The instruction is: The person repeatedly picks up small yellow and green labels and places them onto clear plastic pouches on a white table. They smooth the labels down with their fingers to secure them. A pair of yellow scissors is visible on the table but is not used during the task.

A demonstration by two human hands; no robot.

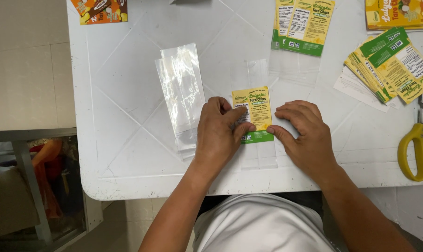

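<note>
A small yellow and green printed label [255,106] lies on a clear plastic bag [258,154] near the front of the white table [127,140]. My left hand [218,135] presses on the label's left side, fingertips curled onto it. My right hand [305,133] rests flat at the label's right edge, its fingertips touching the lower right corner. Neither hand lifts anything off the table.
A stack of clear bags [181,93] lies to the left. More yellow-green labels sit at the back [305,23] and right [391,63]. Yellow-handled scissors [419,144] lie at the right edge, orange cards [99,10] at back left, and yellow printed packs [398,14] at back right.
</note>
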